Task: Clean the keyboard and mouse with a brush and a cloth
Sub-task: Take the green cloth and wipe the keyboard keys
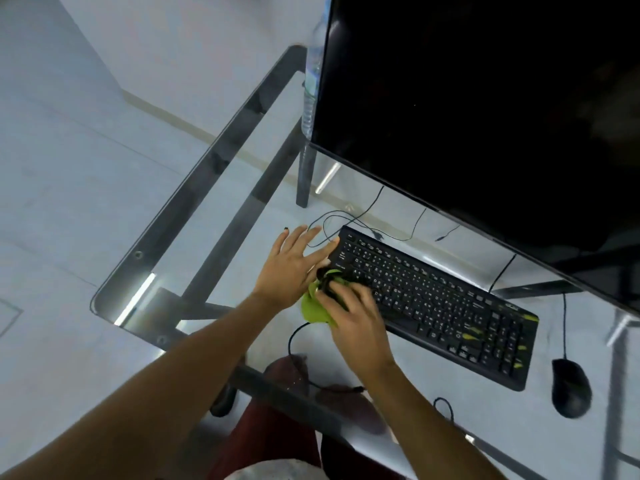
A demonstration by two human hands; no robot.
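Right hand point(353, 317) presses a green cloth point(316, 308) onto the black keyboard point(440, 303), at its 9 o'clock end. Left hand point(291, 263) lies flat, fingers spread, empty. Mouse point(569, 388) at keyboard's 4 o'clock.

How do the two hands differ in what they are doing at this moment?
The right hand is curled around a green cloth and presses it on the left end of the keyboard; the left hand holds nothing. The right hand's fingers are bent, while the left hand's are spread flat, fingertips touching the keyboard's left edge. Both are bare and work at the same end.
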